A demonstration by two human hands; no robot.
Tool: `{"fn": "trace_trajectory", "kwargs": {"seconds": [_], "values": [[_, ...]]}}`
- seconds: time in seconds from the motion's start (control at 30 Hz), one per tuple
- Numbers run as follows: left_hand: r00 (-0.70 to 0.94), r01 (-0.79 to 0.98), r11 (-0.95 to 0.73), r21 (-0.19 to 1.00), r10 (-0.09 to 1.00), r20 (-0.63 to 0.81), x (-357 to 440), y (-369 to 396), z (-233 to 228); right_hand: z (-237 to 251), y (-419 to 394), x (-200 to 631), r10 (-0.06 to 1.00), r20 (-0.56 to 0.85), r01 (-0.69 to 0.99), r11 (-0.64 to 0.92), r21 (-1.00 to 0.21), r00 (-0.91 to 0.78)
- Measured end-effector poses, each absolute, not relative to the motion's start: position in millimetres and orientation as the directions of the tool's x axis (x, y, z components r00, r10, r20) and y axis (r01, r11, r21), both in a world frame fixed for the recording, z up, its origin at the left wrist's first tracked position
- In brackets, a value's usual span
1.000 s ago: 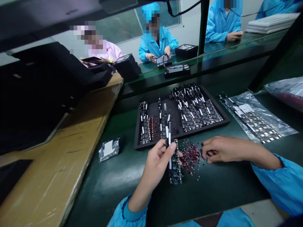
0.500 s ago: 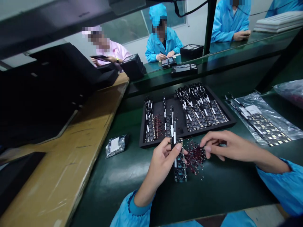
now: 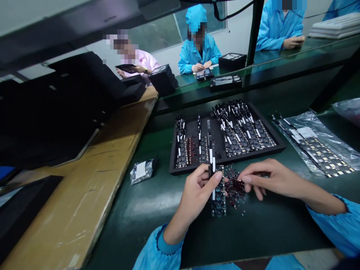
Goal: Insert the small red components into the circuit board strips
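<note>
Head-camera view: the left hand (image 3: 197, 191) pinched a narrow circuit board strip (image 3: 217, 189), its long axis running away from the worker. The right hand (image 3: 267, 178), fingertips pinched together, touched the pile of tiny red components (image 3: 234, 187) just right of the strip, before the black tray (image 3: 277, 140).

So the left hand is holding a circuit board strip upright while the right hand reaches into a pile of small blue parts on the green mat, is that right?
Not quite: the head view shows the small parts are dark red, not blue. The left hand does hold the circuit board strip upright, and the right hand reaches into that pile on the green mat.
</note>
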State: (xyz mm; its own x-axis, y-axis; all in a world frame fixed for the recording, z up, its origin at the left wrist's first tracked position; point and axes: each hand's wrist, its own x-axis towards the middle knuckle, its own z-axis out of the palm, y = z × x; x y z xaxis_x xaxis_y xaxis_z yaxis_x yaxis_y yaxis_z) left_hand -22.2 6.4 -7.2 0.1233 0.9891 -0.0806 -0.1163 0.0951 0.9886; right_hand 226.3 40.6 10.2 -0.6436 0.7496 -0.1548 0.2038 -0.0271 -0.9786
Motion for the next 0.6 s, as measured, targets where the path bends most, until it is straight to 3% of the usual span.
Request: {"fn": "trace_trajectory", "kwargs": {"seconds": [0.2,0.33,0.5,0.6], "values": [[0.170,-0.127,0.150,0.981,0.977,-0.127,-20.8,5.5,-6.8,7.3,40.4,224.3,0.740,-0.153,0.183,-0.040,-0.982,-0.655],[0.170,-0.122,0.153,0.981,0.977,-0.132,-18.2,-3.1,1.3,15.4,32.6,225.8,0.791,-0.105,0.206,0.027,-0.978,-0.603],[0.172,-0.123,0.192,0.974,0.970,-0.170,-19.0,-34.8,8.5,23.9,6.7,223.8,0.811,0.133,0.264,0.335,-0.905,-0.570],[0.162,-0.195,0.283,0.939,0.954,-0.254,-18.2,-56.8,1.1,22.3,-9.6,206.9,0.819,0.229,0.263,0.412,-0.872,-0.526]]}}
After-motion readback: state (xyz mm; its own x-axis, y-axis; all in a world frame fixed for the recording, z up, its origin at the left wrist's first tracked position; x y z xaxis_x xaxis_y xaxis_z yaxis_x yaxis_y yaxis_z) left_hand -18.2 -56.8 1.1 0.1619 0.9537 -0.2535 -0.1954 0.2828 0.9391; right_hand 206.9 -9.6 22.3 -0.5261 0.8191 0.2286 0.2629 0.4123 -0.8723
